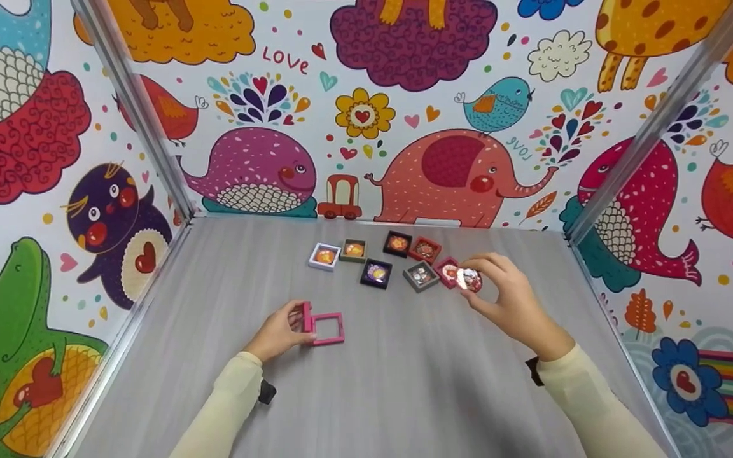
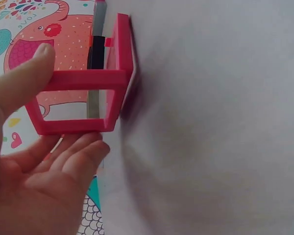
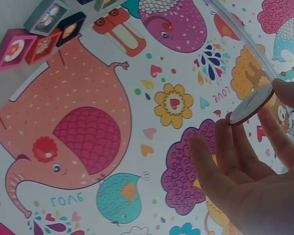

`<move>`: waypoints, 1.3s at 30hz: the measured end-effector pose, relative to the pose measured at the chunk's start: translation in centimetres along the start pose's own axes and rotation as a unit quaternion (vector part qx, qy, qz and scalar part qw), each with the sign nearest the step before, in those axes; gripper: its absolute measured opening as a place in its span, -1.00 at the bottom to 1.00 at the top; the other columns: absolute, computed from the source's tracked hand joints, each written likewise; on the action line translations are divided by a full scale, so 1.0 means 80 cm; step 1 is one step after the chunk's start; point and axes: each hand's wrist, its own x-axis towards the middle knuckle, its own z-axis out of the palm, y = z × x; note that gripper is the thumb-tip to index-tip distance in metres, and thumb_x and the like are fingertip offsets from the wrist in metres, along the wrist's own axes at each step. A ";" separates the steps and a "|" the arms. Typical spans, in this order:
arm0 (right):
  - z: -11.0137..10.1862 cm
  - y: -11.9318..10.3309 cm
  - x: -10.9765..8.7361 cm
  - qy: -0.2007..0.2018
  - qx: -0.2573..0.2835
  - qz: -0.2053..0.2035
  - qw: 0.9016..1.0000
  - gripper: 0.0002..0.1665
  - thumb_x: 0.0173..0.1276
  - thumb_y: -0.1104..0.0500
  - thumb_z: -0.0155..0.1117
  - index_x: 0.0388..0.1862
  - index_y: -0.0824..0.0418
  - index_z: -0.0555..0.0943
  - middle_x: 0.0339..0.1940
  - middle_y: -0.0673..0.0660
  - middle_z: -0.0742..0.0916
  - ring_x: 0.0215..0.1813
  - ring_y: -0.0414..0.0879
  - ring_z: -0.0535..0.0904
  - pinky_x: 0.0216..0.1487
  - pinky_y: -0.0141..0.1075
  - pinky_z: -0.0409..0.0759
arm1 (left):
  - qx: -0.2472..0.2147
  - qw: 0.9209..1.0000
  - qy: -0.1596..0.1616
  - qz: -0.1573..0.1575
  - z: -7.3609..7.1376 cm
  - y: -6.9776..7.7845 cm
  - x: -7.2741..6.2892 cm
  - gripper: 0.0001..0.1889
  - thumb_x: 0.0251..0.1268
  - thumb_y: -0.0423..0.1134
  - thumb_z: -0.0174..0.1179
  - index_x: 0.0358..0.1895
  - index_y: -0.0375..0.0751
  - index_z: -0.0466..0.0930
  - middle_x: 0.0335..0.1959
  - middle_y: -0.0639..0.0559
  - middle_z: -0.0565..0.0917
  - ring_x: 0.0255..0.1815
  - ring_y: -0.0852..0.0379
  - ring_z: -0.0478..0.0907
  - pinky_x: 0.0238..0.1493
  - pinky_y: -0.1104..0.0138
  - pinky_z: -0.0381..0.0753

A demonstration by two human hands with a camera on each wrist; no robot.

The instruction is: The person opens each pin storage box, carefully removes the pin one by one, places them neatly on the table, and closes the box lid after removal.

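Note:
My left hand (image 1: 277,334) grips an unfolded pink hinged frame (image 1: 330,342), its two halves at an angle and one half near the tabletop. In the left wrist view the thumb lies on top of the frame (image 2: 88,78) and the fingers are beneath it. My right hand (image 1: 516,308) pinches a small round disc (image 1: 469,280) by its edge, above the tabletop. The disc has a glossy patterned face; the right wrist view shows its pale flat back (image 3: 252,104) and red rim. Just behind it, partly covered, is a pink square frame (image 1: 444,280) with a round picture.
Several small square frames with round pictures lie at the back, including a white frame (image 1: 322,268), a dark frame (image 1: 376,285), a grey frame (image 1: 423,288) and a red frame (image 1: 415,250). Printed walls (image 1: 354,152) enclose the grey table (image 1: 366,394) at the back and sides.

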 end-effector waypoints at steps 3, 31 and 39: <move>0.004 0.012 -0.005 -0.006 -0.001 0.012 1.000 -0.46 0.28 0.27 0.70 0.21 0.07 0.72 0.19 0.02 0.72 0.25 -0.10 0.58 0.26 -0.23 0.67 | 0.003 1.000 0.002 0.002 0.000 -0.005 0.000 -0.17 0.25 -0.45 0.59 0.56 -0.35 0.38 0.46 -0.29 0.54 0.53 -0.27 0.45 0.46 0.01 0.50; 0.106 0.174 -0.107 -0.113 -0.101 0.109 0.982 -0.65 0.18 0.46 0.62 -0.07 0.32 0.73 -0.17 0.18 0.72 -0.10 0.12 0.72 0.01 0.11 0.75 | 0.031 0.996 0.051 0.070 0.001 0.028 -0.017 -0.16 0.32 -0.27 0.59 0.63 -0.11 0.37 0.60 -0.11 0.33 0.65 -0.24 0.21 0.54 -0.20 0.35; 0.128 0.182 -0.114 -0.134 -0.135 0.026 0.981 -0.64 0.06 0.52 0.60 -0.25 0.22 0.68 -0.36 0.07 0.63 -0.31 -0.06 0.57 -0.28 -0.07 0.68 | 0.033 0.994 0.070 0.073 -0.002 0.020 -0.033 -0.14 0.30 -0.19 0.61 0.62 -0.13 0.39 0.58 -0.11 0.34 0.64 -0.23 0.24 0.54 -0.16 0.38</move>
